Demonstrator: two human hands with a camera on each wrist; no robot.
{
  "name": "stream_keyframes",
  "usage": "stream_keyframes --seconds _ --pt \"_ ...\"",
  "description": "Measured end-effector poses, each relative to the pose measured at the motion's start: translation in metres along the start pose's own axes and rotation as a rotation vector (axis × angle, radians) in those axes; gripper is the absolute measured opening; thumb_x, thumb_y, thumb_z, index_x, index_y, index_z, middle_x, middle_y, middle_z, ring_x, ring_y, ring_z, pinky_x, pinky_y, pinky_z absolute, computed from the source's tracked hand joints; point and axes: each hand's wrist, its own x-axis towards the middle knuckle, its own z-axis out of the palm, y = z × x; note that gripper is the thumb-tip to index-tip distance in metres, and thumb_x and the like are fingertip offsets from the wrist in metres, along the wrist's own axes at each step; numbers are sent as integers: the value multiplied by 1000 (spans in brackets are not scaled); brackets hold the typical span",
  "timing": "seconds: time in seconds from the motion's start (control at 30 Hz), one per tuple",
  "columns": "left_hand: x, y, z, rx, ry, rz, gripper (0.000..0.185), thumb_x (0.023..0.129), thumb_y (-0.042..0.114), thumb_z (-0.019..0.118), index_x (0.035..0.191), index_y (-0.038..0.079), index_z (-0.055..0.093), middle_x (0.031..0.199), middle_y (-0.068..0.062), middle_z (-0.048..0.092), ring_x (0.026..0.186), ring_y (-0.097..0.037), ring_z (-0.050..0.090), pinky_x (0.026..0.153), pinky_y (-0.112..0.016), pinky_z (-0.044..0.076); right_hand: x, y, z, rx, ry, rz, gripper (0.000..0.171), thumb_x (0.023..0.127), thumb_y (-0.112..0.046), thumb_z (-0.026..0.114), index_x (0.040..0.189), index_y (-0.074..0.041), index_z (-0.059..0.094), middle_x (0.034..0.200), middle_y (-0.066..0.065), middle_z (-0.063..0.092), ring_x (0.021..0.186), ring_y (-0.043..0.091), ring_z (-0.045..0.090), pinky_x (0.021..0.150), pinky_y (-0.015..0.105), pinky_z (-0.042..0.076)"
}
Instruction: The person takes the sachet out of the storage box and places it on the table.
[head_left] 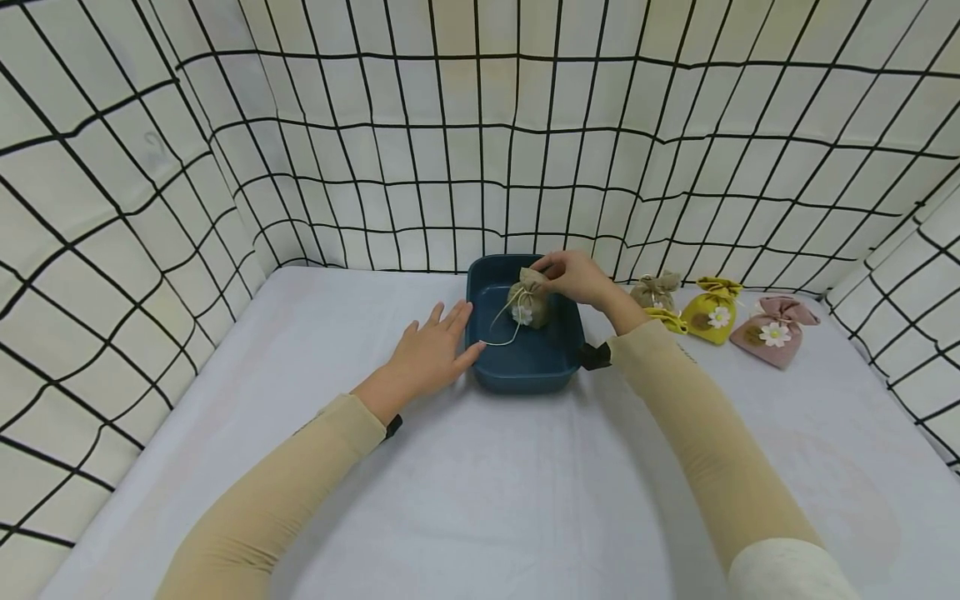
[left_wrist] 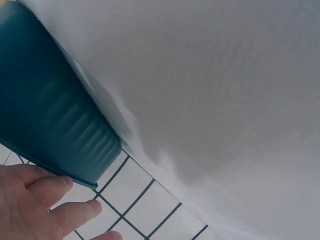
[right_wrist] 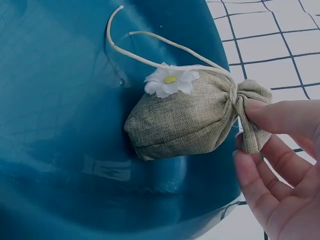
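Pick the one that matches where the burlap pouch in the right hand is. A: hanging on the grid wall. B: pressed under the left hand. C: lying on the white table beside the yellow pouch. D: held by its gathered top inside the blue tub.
D: the right hand pinches the gathered top of the burlap pouch, which is inside the blue tub; the left hand lies flat against the tub's outer side.

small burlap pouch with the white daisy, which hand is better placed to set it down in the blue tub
Right. The right hand already pinches the small burlap pouch by its gathered top over the blue plastic tub. The left hand lies flat against the tub's outer wall.
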Motion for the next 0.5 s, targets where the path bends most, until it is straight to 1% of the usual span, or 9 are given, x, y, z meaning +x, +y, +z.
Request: stream_keyframes --seconds 0.07,0.13,0.3,0.4,0.5 --pt "0 0 0 -4 1 1 78 107 53 43 165 6 17 169 -10 20 154 -39 15 115 -68 23 0 0 1 11 -20 -2 41 97 -5 69 137 -1 63 123 21 66 116 34 59 102 49 47" --pt "0 0 0 -4 4 4 78 108 53 43 165 5 18 168 -11 20 154 -39 15 115 -68 23 0 0 2 -7 -44 0 48 96 -9 72 142 -1 59 128 21 64 118 34 59 102 48 46" --pt "0 1 0 -3 0 5 79 108 53 42 165 6 17 169 -11 20 155 -38 15 115 -68 23 2 -2 4 -138 -115 -15 70 92 -19 80 151 -2 47 135 21 58 113 33 57 97 48 46" --pt "1 1 -1 -4 -10 -1 79 108 53 42 165 6 16 169 -10 19 155 -37 14 115 -67 22 5 -4 4 -167 -144 -19 71 92 -18 78 152 1 45 137 21 57 112 32 56 97 47 45" --pt "1 1 -1 -3 -17 -7 79 108 54 42 165 7 16 169 -9 18 155 -37 14 115 -67 22 8 -6 3 -133 -164 9 66 97 -18 72 153 1 43 140 22 54 117 34 56 97 47 48"
